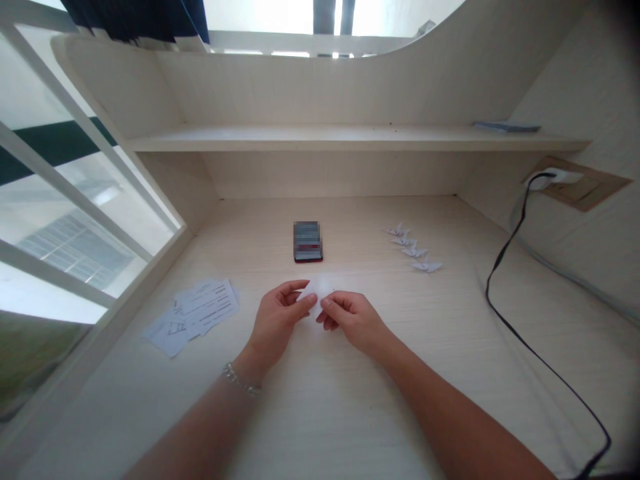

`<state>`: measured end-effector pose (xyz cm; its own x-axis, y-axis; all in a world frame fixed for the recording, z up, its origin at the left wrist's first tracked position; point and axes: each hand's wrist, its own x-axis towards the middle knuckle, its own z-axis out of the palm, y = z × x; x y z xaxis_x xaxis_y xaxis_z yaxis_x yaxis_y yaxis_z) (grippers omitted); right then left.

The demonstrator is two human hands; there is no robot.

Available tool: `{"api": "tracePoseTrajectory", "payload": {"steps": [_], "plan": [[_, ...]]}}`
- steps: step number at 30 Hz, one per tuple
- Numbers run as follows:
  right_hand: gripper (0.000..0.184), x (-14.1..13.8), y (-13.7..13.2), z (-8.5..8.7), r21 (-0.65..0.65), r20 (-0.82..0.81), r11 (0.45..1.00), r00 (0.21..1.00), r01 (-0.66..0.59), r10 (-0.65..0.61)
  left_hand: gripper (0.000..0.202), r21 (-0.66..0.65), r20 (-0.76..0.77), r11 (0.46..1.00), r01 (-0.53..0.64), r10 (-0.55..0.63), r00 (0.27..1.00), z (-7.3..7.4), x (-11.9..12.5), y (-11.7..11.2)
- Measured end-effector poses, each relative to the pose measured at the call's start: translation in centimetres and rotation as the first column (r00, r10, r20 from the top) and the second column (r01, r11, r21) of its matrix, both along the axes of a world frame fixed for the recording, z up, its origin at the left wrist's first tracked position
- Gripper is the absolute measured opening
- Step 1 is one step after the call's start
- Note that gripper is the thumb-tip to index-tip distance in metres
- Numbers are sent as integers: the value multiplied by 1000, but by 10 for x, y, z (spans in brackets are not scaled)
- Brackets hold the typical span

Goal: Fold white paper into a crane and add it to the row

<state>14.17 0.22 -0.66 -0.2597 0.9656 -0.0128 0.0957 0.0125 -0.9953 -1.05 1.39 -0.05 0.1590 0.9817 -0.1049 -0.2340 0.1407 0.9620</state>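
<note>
Both hands, the left hand [277, 321] and the right hand [351, 321], pinch a small white paper [320, 287] just above a pale wood-grain desk [350, 413], near centre. Printed slips [196, 312] lie left, their text too small to read. A phone [307, 241], its screen blurred, lies beyond; folded paper figures [414, 252] lie far right, beside a black cable [500, 267].

Desk [350, 413] with phone [307, 241], paper slips [193, 315], paper cranes [414, 251], cable [531, 353].
</note>
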Motion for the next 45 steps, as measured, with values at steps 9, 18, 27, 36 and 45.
{"api": "tracePoseTrajectory", "payload": {"steps": [9,18,27,36,45], "plan": [[18,6,3,1,82,13,986,989,144,-145,26,53,-280,999,9,6,960,1,2,-1],[19,7,7,1,-57,-172,991,976,122,-130,19,89,-202,989,120,-100,974,4,2,-3],[18,7,4,8,-65,-165,987,974,148,-157,20,67,-135,990,125,-115,984,2,1,-3],[19,7,2,13,-111,-300,988,944,112,-140,4,183,-59,981,67,-58,997,3,-1,-4],[14,7,1,13,-133,-298,984,942,117,-153,3,212,-128,974,77,-51,991,5,-1,-5]]}}
